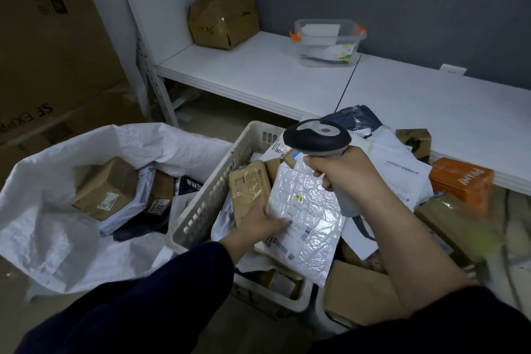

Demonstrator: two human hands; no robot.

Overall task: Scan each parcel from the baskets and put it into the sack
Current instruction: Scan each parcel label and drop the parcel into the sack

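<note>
A white bubble mailer point(309, 210) with a printed label lies tilted on top of the parcels in the beige plastic basket point(201, 204) at centre. My left hand point(257, 224) grips the mailer's left edge. My right hand point(344, 172) holds a grey and black barcode scanner point(317, 135) just above the mailer, its head pointing down at it. The white woven sack point(57, 224) stands open on the left, holding several brown boxes and dark bags.
A second basket point(327, 313) of boxes and poly bags sits to the right, with an orange box point(461, 181) beside it. Behind runs a low white shelf point(287, 77) bearing a crumpled brown box point(222, 17) and a clear tub point(327, 40). Large cartons point(43, 52) stand far left.
</note>
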